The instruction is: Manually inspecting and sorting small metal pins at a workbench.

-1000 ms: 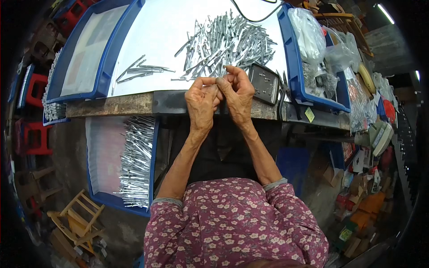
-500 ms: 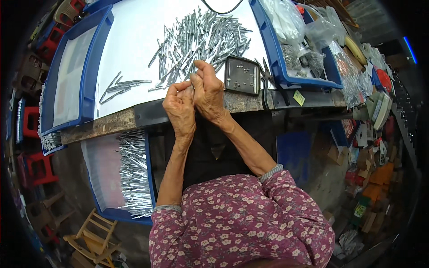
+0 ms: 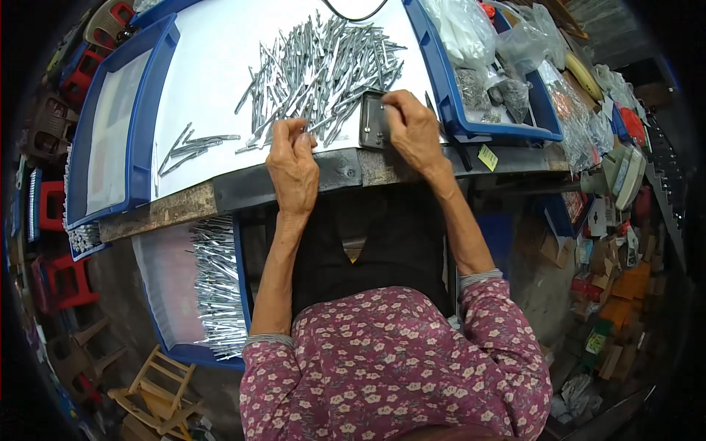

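My left hand (image 3: 293, 165) is at the front edge of the table, thumb and fingers pinched together; a bit of something small and metallic shows at the fingertips, too small to name. My right hand (image 3: 418, 136) is bent over a small dark rectangular tray (image 3: 365, 136), its fingertips curled down at the tray's right side. What those fingers pinch, if anything, is hidden. Tiny metal parts lie in the tray. Just beyond both hands spreads a large heap of thin grey metal rods (image 3: 316, 66) on white sheeting.
Several loose rods (image 3: 195, 151) lie at left, beside a long blue tray (image 3: 140, 162). At right stands a blue bin (image 3: 507, 131) with plastic bags and small parts. A tool's dark handle (image 3: 460, 153) sticks out near it. Below the table, another blue tray holds rods (image 3: 220, 294).
My hands were together in front of the heap and have come apart. The right hand moved right to the small tray, while the left stayed near its place.
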Available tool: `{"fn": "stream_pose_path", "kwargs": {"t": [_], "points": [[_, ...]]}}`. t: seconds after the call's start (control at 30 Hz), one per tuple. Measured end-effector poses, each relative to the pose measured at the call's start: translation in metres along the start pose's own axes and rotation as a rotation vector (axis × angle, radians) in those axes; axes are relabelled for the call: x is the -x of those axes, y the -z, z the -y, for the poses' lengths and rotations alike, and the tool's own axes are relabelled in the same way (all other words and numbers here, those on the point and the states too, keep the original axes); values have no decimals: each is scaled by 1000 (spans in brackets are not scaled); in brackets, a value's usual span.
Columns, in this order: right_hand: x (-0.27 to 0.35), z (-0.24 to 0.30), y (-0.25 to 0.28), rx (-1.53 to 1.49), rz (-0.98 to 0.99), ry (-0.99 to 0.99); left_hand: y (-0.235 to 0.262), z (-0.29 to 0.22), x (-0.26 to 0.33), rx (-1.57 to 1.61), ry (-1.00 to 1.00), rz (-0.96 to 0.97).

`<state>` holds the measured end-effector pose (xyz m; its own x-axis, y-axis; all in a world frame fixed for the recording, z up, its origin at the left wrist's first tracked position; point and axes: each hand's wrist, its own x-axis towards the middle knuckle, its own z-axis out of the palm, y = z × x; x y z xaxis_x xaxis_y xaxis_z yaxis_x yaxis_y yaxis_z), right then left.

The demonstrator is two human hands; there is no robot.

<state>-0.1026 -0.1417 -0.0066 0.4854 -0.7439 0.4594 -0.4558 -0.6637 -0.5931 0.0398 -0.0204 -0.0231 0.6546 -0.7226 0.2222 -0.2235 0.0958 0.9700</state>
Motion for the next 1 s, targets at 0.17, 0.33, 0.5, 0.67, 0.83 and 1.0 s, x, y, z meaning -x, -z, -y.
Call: {"fn": "stream_pose_path", "kwargs": {"t": [0.17,0.33,0.5,0.67,0.83,1.0], "points": [[1,-28,20,258,125,191,-4,9,-19,-391,-300,-57],[3,-35,17,234,167,239,-6,16,-26,-592,-349,-64],[2,-42,12,236,161,263,-10,18,-27,-637,-408,-47],[-2,-50,6,365,197,300,-10,26,-27,-630,-489,-57],[-4,-42,6,430,266,359,-5,19,-23,-602,-460,-127],[-4,-35,6,482,284,366,17,7,-12,-541,-419,-133]]}}
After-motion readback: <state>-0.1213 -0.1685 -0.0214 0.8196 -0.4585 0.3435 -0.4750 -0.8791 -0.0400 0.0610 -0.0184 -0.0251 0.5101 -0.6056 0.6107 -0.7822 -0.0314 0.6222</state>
